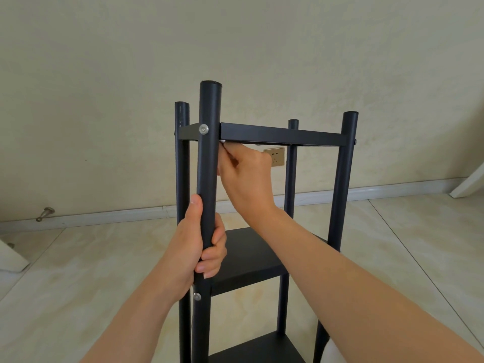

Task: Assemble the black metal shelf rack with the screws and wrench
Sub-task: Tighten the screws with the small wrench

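The black metal shelf rack (282, 134) stands upright on the floor with four round posts and three shelves in view. My left hand (199, 244) is wrapped around the nearest post (208, 158), between the top and middle shelves. Silver screw heads show on that post at the top shelf (203, 129) and at the middle shelf (197, 296). My right hand (246, 176) reaches under the top shelf beside this post, fingers pinched on something small and whitish (222, 142) at the shelf's underside corner. I cannot tell what it is. No wrench is visible.
A beige wall with a gold socket plate (275, 156) and a white baseboard (104, 214) lies behind the rack. A metal door stopper (45, 214) sticks out at lower left. White furniture edges sit at far left (10, 258) and far right (468, 184). The floor is cream tile.
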`<state>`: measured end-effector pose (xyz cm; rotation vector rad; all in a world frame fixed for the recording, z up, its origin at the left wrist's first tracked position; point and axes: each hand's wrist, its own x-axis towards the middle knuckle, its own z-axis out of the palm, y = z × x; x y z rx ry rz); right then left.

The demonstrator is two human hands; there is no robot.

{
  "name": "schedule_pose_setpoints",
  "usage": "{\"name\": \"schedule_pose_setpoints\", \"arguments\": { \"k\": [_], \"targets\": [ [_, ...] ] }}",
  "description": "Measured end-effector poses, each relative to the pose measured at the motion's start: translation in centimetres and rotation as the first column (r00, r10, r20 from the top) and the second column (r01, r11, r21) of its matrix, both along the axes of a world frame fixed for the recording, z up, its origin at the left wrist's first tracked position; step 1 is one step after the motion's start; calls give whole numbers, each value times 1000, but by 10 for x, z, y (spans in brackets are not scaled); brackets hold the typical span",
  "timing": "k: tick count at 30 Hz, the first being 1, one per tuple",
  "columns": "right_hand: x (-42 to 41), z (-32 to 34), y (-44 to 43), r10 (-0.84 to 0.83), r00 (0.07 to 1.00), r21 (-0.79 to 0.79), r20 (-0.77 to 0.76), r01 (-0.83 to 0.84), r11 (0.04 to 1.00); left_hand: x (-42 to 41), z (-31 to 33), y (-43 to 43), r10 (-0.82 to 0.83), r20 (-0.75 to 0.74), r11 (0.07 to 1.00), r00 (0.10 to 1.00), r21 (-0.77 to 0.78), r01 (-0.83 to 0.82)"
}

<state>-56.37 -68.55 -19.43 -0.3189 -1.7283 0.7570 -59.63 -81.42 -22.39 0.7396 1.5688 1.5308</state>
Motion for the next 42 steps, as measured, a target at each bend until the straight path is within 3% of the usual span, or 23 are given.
{"name": "schedule_pose_setpoints", "arguments": {
  "k": [9,15,21,37,42],
  "targets": [
    [22,10,5,45,929,-18,369,-41,999,-2,0,0,-9,9,1000,1000,-3,9],
    [34,23,2,59,934,-73,351,-35,997,-3,-1,-1,-9,6,1000,1000,6,9],
    [37,31,3,229,923,-284,309,-140,949,-4,-1,-1,-2,7,1000,1000,0,2],
    [37,31,5,191,917,-205,349,-124,971,-4,-2,0,11,9,1000,1000,7,-11],
    [34,27,4,226,913,-245,338,-147,958,-1,-2,1,-5,16,1000,1000,5,5]
  ]
}}
